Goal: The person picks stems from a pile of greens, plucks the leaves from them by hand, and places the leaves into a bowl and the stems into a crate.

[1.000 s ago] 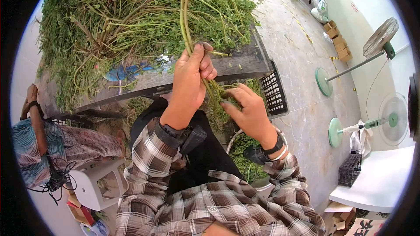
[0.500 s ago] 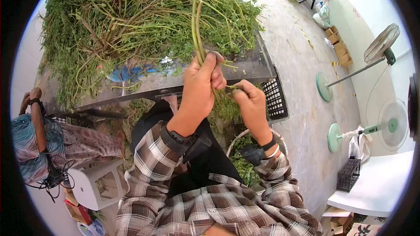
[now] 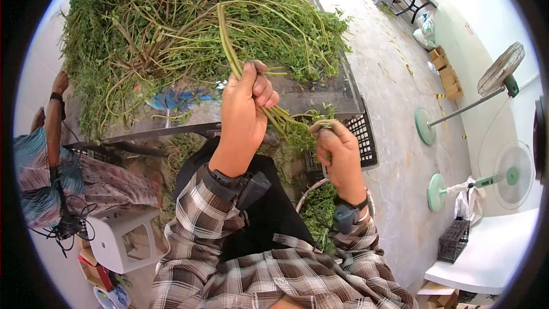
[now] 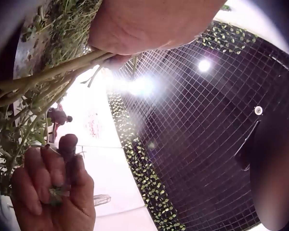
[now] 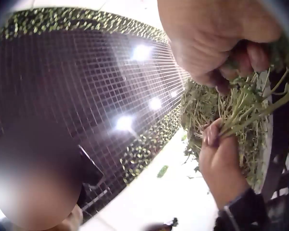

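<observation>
In the head view my left hand (image 3: 240, 120) grips a small bunch of long green plant stems (image 3: 227, 43). Their bare ends rise above the fist, while thinner leafy shoots (image 3: 297, 134) hang out below it toward the right. At those shoots' tips is my right hand (image 3: 342, 154), its fingers curled in on a leafy sprig. A bit of green leaf (image 4: 58, 195) shows among the right fingers in the left wrist view. From the right wrist, the left hand (image 5: 225, 161) is seen holding the bunch where several stems fan out.
A big heap of leafy stems (image 3: 166, 28) covers the dark table (image 3: 320, 97) in front. Below are a round basket of leaves (image 3: 317, 212) and a black crate (image 3: 366, 137). Another person (image 3: 54, 160) is at the left near a white stool (image 3: 123, 246). Fans (image 3: 426, 126) stand at the right.
My right hand pulled away from the left fist, down and to the right, drawing the leafy shoots out sideways. The left hand shifted left with the bunch, whose tops now lean left.
</observation>
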A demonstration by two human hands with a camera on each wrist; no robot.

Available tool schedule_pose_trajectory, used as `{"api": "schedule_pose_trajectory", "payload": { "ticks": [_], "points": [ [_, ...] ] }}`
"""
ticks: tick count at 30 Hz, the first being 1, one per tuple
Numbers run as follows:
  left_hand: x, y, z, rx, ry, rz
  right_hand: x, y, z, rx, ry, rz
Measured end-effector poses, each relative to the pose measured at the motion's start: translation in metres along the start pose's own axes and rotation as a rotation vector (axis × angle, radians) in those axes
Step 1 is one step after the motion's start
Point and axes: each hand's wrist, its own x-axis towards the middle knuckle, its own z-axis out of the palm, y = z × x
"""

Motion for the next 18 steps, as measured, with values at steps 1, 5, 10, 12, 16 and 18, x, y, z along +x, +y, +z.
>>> {"api": "schedule_pose_trajectory", "payload": {
  "ticks": [1,5,10,12,16,18],
  "points": [
    [0.000,0.000,-0.001,-0.007,-0.005,0.002,-0.002,-0.004,0.006,-0.091,0.013,0.017],
    [-0.002,-0.001,0.000,-0.011,-0.001,-0.011,0.008,0.015,0.031,-0.480,0.090,-0.381],
    [-0.005,-0.002,0.002,-0.014,0.017,-0.018,0.017,0.017,0.044,-0.492,0.021,-0.255],
    [-0.006,-0.002,0.004,-0.009,0.018,-0.014,0.018,0.018,0.049,-0.152,0.086,-0.020],
    [-0.006,0.000,0.003,-0.020,0.004,-0.010,0.019,0.029,0.044,-0.158,0.119,-0.143],
    [-0.003,0.007,-0.001,-0.032,0.010,-0.004,0.013,0.028,0.037,0.090,0.136,-0.014]
  ]
}}
